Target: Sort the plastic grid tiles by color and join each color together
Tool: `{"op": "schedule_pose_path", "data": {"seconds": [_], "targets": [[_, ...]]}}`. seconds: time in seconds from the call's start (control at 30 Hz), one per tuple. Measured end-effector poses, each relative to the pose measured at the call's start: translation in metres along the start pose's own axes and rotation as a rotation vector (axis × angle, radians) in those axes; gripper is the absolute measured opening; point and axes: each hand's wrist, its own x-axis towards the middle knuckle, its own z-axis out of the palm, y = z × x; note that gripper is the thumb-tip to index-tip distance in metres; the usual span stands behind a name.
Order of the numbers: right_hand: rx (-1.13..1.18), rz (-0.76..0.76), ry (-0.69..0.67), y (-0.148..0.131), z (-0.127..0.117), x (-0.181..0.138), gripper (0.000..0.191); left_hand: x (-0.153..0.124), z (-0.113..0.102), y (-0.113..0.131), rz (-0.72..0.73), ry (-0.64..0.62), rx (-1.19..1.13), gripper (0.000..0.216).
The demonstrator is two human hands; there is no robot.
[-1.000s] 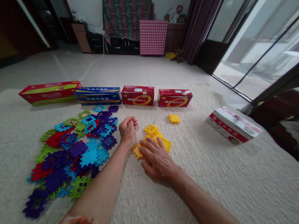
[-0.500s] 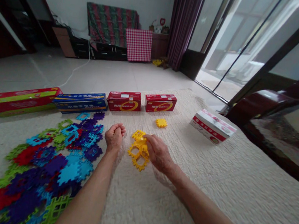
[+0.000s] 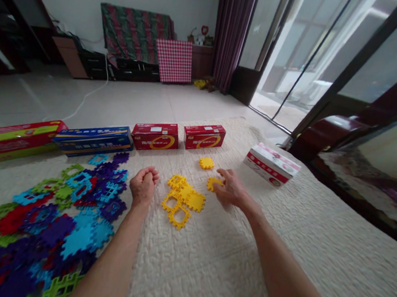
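My left hand (image 3: 144, 185) is closed in a loose fist just above the mat, with nothing visible in it, between the coloured heap and the yellow pieces. Several yellow interlocking tiles (image 3: 183, 192), some solid and some with open centres, lie in a small cluster to its right. My right hand (image 3: 230, 188) is past that cluster, thumb and fingers apart over a single yellow tile (image 3: 213, 183). The fingertips partly cover this tile; whether they touch it is unclear. Another solid yellow tile (image 3: 206, 163) lies a little farther away.
A heap of purple, blue, green and red interlocking tiles (image 3: 57, 230) spreads on the left. Beyond stand a red-and-green box (image 3: 18, 139), a blue box (image 3: 94, 141) and two red boxes (image 3: 155, 137). At the right is a white-and-red box (image 3: 271, 164). A quilted mat (image 3: 185, 270) lies underneath.
My right hand has moved right from the yellow cluster, and a yellow tile now shows under its fingers. The left hand stays a fist. The view has turned slightly right.
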Motion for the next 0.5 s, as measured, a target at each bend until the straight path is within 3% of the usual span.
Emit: {"op": "schedule_pose_path", "data": {"seconds": [0.1, 0.27, 0.5], "targets": [[-0.022, -0.136, -0.087, 0.004, -0.002, -0.003, 0.052, 0.001, 0.000, -0.002, 0.004, -0.008, 0.006, 0.030], [-0.062, -0.225, -0.095, 0.006, -0.003, 0.001, 0.046, 0.002, -0.001, -0.005, 0.015, -0.014, 0.016, 0.030], [0.064, -0.384, 0.081, 0.005, -0.012, 0.061, 0.049, 0.000, -0.001, -0.004, 0.016, -0.019, 0.039, 0.029]]}}
